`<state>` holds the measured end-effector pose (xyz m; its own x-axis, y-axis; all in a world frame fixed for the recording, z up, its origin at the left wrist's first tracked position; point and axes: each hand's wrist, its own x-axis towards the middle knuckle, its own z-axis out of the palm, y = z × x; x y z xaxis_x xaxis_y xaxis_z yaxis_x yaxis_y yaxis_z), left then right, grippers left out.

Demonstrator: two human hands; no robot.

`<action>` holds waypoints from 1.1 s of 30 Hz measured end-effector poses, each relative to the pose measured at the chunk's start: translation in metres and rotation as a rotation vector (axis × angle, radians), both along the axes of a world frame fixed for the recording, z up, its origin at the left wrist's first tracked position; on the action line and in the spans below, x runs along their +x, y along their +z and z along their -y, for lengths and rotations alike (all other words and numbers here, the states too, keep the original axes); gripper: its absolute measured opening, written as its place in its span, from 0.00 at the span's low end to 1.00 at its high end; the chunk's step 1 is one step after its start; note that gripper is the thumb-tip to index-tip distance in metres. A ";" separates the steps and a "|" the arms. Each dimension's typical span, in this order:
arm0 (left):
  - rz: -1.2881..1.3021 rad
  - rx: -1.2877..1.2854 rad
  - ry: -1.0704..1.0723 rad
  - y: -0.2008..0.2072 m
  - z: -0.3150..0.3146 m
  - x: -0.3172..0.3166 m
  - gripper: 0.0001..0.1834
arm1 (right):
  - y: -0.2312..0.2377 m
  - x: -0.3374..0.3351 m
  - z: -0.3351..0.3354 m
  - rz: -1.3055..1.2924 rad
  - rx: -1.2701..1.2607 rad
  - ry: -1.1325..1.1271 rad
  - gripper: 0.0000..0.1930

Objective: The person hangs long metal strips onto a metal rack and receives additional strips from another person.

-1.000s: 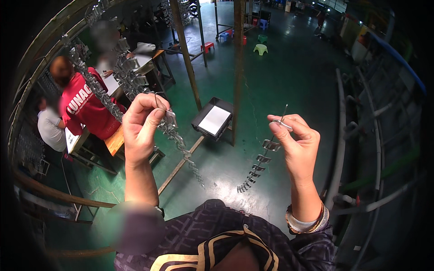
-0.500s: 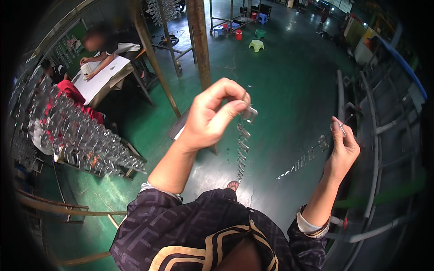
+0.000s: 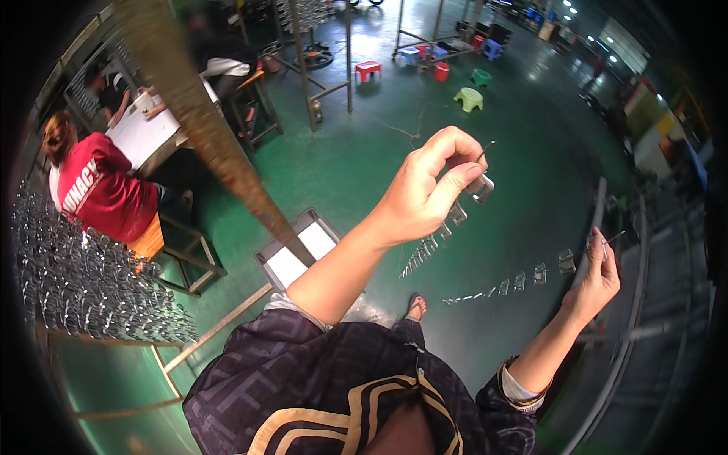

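Observation:
My left hand (image 3: 425, 189) is raised near the middle, thumb and forefinger pinched on the hooked wire top of a strand of small metal brackets (image 3: 457, 213). That strand slants down and left beneath my fingers, partly behind my hand. Lower at the right, my right hand (image 3: 595, 280) pinches the wire end of a second strand of shiny metal brackets (image 3: 540, 273). This one trails out leftward over the green floor. The two strands hang apart from each other.
A rusty post (image 3: 220, 159) stands left of my left arm, with a grey crate (image 3: 267, 256) at its foot. Rows of hanging metal parts (image 3: 91, 280) fill the left. Beyond, people sit at a white-topped table (image 3: 155, 136). A light green stool (image 3: 469, 98) stands ahead; pipe railing (image 3: 626, 326) runs along the right.
The view has turned, bringing the post and crate further into the left side. Both hands appear further right, still pinching their strands, and both strands now swing out more to the left.

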<state>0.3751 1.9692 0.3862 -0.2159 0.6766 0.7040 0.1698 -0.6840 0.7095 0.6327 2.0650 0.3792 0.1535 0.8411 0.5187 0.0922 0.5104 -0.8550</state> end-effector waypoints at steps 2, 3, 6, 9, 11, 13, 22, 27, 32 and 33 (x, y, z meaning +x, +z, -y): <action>0.006 0.002 0.073 -0.007 -0.036 -0.013 0.02 | 0.000 -0.020 -0.048 0.027 0.022 0.051 0.11; 0.017 0.003 0.100 -0.008 -0.051 -0.021 0.02 | 0.001 -0.030 -0.069 0.044 0.043 0.078 0.11; 0.036 -0.007 0.198 -0.007 -0.097 -0.049 0.02 | 0.008 -0.070 -0.137 0.060 0.078 0.200 0.10; 0.064 -0.019 0.276 -0.007 -0.138 -0.087 0.02 | 0.013 -0.120 -0.193 0.066 0.083 0.299 0.09; 0.089 -0.027 0.324 -0.005 -0.162 -0.118 0.02 | 0.014 -0.159 -0.228 0.066 0.102 0.370 0.08; 0.080 -0.019 0.354 -0.008 -0.187 -0.158 0.02 | 0.008 -0.201 -0.263 0.073 0.159 0.437 0.08; 0.064 -0.056 0.428 -0.008 -0.274 -0.342 0.03 | -0.005 -0.393 -0.377 0.016 0.087 0.496 0.08; -0.016 -0.112 0.529 -0.005 -0.294 -0.469 0.04 | -0.011 -0.523 -0.417 0.048 0.084 0.541 0.09; -0.016 -0.085 0.618 -0.014 -0.314 -0.591 0.04 | -0.018 -0.661 -0.443 -0.029 0.076 0.691 0.08; 0.016 -0.086 0.610 -0.011 -0.317 -0.616 0.04 | -0.018 -0.691 -0.449 -0.034 0.098 0.733 0.08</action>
